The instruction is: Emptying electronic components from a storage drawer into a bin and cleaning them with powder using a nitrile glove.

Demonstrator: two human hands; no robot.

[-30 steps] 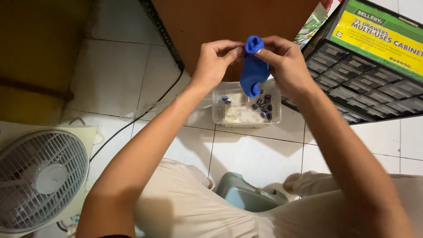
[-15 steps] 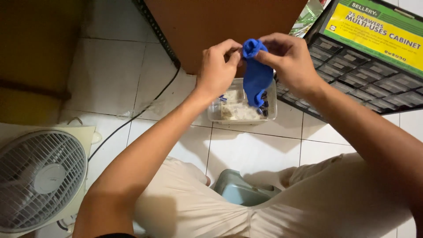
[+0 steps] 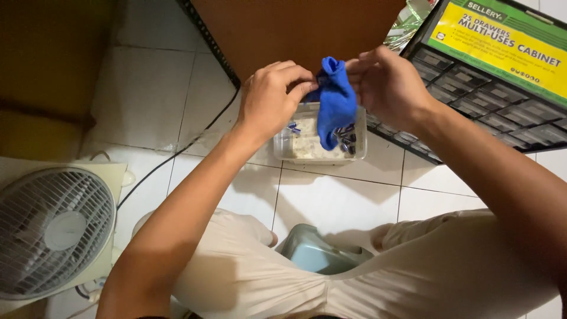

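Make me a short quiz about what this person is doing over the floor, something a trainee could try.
1. True or false: both hands hold the blue cloth.
2. What lies right under the cloth?
A. the white fan
B. the clear plastic tub
C. the black cable
3. Which hand is nearer the drawer cabinet with the yellow label?

Key
1. True: the left hand and the right hand each pinch the cloth's top, and it hangs down between them.
2. B: the tub sits on the white tiled floor, with small bits inside it.
3. The right hand.
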